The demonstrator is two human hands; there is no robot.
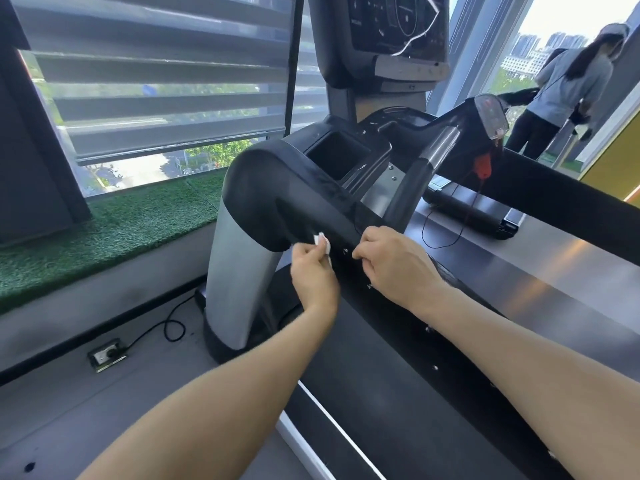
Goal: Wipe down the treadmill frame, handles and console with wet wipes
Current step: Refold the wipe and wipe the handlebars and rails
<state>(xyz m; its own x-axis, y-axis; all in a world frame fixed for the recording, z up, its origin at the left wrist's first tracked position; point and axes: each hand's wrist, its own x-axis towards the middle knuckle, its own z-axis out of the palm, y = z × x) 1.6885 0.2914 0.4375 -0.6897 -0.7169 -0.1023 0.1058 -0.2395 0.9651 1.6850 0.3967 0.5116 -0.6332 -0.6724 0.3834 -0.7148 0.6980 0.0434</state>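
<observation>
1. My left hand (pixel 313 268) pinches a small, crumpled white wipe (pixel 322 241) in curled fingers, pressing it against the underside of the black side rail (pixel 311 199) where it bends into the silver upright (pixel 239 258).
2. My right hand (pixel 391 261) sits just beside it, fingers curled over the same rail's edge; whether they truly clamp it or only rest there, I cannot tell.
3. I judge the wipe to be soft, limp and light, best kept bunched in the fingertips, since it has little area left to work with; the rail looks rigid, smooth and probably slick when damp.
4. Beyond the hands, a square cup pocket (pixel 337 157) is sunk into the arm, and a chrome-and-black handle (pixel 426 168) rises beside it.
5. The console (pixel 398 29) stands above, a loose white strip trailing across its screen.
6. A floor socket (pixel 107 355) with a black cable lies on the grey floor at left, below a ledge of green turf (pixel 121 220).
7. Slatted blinds (pixel 166 74) cover the window; another person (pixel 568 88) bends at a neighbouring machine.
</observation>
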